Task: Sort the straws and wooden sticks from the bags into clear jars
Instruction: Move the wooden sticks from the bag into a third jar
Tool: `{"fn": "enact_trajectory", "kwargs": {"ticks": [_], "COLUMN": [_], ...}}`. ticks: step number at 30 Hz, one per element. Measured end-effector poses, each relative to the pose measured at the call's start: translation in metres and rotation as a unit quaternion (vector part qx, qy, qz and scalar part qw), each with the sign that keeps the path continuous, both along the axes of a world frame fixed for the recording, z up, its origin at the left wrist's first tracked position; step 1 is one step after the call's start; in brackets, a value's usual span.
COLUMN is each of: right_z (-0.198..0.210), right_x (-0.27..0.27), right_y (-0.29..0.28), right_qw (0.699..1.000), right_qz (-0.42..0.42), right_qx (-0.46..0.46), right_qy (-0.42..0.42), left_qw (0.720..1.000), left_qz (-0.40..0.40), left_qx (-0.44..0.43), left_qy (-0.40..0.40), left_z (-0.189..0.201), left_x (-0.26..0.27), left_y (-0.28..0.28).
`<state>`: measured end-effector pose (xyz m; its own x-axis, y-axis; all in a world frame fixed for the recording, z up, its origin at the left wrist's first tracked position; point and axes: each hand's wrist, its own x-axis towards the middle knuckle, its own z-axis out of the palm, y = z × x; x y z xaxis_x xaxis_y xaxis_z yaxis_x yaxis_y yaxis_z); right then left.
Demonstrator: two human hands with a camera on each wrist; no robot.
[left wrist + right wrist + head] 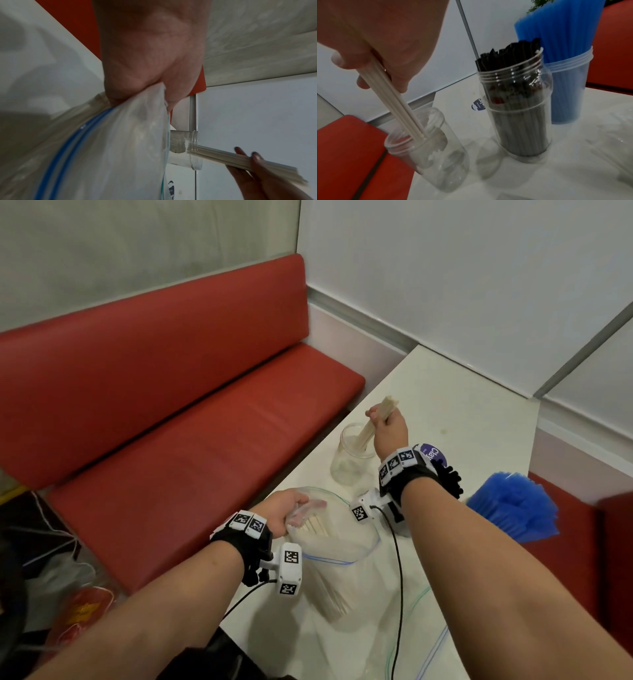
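My right hand (387, 421) grips a bundle of pale wooden sticks (375, 419) whose lower ends dip into the mouth of a clear jar (352, 457) near the table's left edge. In the right wrist view the wooden sticks (393, 97) slant down into that clear jar (428, 151), which holds little else. My left hand (286, 513) pinches the open rim of a zip bag (342, 546) with more sticks inside; the left wrist view shows the bag's blue zip line (65, 155) below the hand (147, 67).
A clear jar of black straws (515, 105) and a clear jar of blue straws (563, 75) stand right of the stick jar. An empty zip bag (421, 631) lies flat on the white table (462, 412). A red bench (171, 405) runs along the left.
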<state>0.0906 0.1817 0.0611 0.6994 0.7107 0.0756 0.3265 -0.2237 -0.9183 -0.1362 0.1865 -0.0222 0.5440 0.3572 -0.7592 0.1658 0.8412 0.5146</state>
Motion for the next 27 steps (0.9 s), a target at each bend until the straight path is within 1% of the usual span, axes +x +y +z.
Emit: {"fn": "enact_trajectory", "kwargs": {"ticks": [2, 4, 8, 11, 13, 16, 22, 24, 27], "right_z": [-0.012, -0.022, -0.044, -0.059, -0.066, -0.069, -0.063, -0.057, -0.042], "right_x": [0.001, 0.002, 0.01, 0.01, 0.008, 0.009, 0.007, 0.005, 0.0], "right_y": [0.007, 0.013, 0.021, 0.021, 0.018, 0.009, -0.017, -0.025, -0.035], "right_qw": [1.0, 0.998, 0.984, 0.966, 0.956, 0.946, 0.936, 0.937, 0.939], "right_qz": [0.013, 0.026, 0.055, 0.095, 0.106, 0.11, 0.118, 0.125, 0.134], "right_qx": [-0.014, -0.043, -0.145, -0.229, -0.263, -0.291, -0.319, -0.31, -0.288], "right_qy": [-0.011, -0.038, -0.084, -0.077, -0.07, -0.09, -0.095, -0.098, -0.128], "left_qw": [1.0, 1.0, 1.0, 1.0, 1.0, 1.0, 0.998, 0.998, 0.998], "left_qz": [-0.004, -0.005, -0.012, -0.006, -0.003, -0.013, -0.055, -0.058, -0.059], "left_qx": [-0.003, -0.008, 0.014, 0.007, -0.003, -0.014, -0.018, -0.028, -0.032], "left_qy": [-0.008, -0.018, 0.009, 0.011, 0.014, 0.015, 0.022, 0.015, -0.001], "left_z": [-0.005, -0.009, -0.018, -0.025, -0.028, -0.03, -0.034, -0.033, -0.027], "left_x": [-0.001, -0.004, -0.007, -0.006, -0.006, -0.006, 0.0, 0.001, -0.001], "left_y": [0.003, 0.006, 0.009, 0.009, 0.008, 0.005, -0.005, -0.01, -0.016]}}
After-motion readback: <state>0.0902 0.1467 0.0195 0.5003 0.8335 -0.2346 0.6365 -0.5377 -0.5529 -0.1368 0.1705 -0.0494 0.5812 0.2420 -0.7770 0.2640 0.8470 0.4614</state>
